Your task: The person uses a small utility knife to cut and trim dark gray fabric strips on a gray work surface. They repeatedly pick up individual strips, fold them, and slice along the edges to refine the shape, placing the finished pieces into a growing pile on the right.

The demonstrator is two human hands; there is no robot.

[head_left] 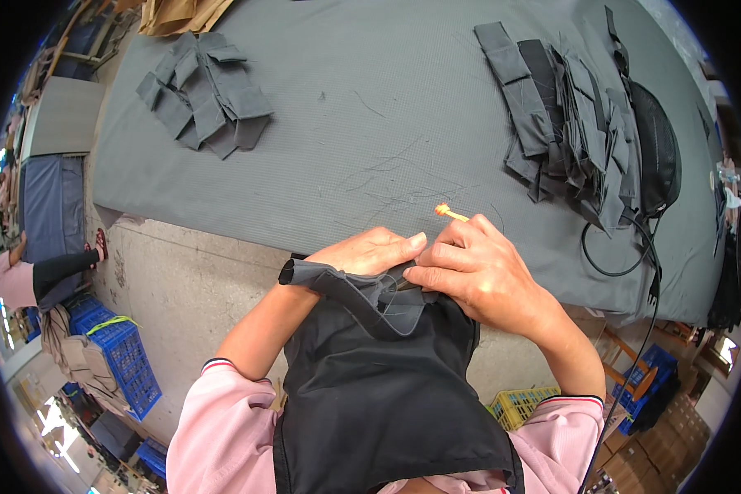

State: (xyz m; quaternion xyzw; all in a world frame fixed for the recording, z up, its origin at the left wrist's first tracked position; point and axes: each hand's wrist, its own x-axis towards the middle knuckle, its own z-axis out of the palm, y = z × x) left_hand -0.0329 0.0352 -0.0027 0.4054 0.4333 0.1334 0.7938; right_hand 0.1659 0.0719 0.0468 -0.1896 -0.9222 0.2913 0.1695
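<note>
My left hand (pixel 366 253) and my right hand (pixel 479 274) meet at the near edge of a grey cloth-covered table (pixel 370 123). Both pinch the upper edge of a dark grey fabric piece (pixel 379 370) that hangs down over my lap. My left hand lies under a folded flap of it. My right hand also grips a small tool with an orange-yellow tip (pixel 448 212), which sticks out above the fingers. Loose threads lie on the table just beyond my hands.
A small pile of cut dark fabric pieces (pixel 206 90) lies at the table's far left, a bigger stack (pixel 568 115) at the right beside a black bag (pixel 659 148) and a black cord (pixel 626 255). Blue crates (pixel 123 354) and a yellow crate (pixel 523 405) stand on the floor. Another person (pixel 33 276) is at far left.
</note>
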